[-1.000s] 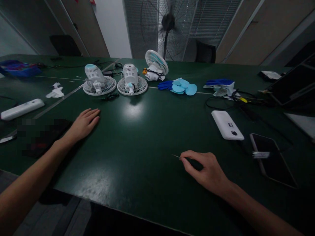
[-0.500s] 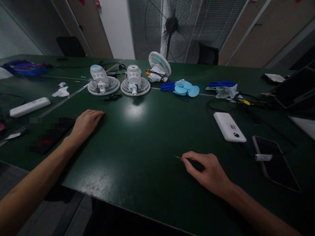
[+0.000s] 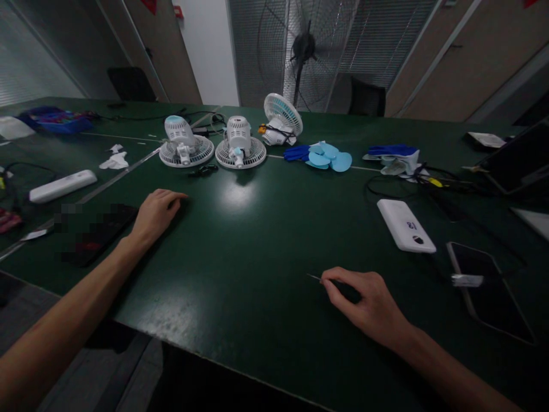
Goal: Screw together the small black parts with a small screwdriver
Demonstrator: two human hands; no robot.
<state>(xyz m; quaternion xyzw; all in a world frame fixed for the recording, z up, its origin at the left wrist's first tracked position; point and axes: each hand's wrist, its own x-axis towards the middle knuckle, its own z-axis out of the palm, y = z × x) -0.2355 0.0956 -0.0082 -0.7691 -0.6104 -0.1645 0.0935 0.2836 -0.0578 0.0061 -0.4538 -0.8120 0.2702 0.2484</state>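
My left hand [image 3: 158, 215] rests on the dark green table, its fingers loosely stretched out with nothing in them. It lies just right of a dark, partly pixelated flat object [image 3: 109, 229]. In front of it are two white fan heads [image 3: 182, 150], lying grille-down. Near the table's front right, my right hand [image 3: 371, 300] is closed on a small screwdriver [image 3: 314, 277]. The thin metal shaft points left from between thumb and index finger; the palm mostly hides the dark handle.
Beyond the fan heads sits a tilted small fan [image 3: 281, 117]. Light-blue fan blades [image 3: 328, 156] lie beside blue gloves [image 3: 295, 153]. On the right are another glove pair [image 3: 394, 154], a white power bank [image 3: 405, 226], a phone [image 3: 489, 289] and cables. A white bar-shaped object [image 3: 63, 186] lies left.
The whole view has shifted slightly, so things appear a little further right. My left index finger or thumb shows more apart from the hand. The right hand keeps its hold on the screwdriver.
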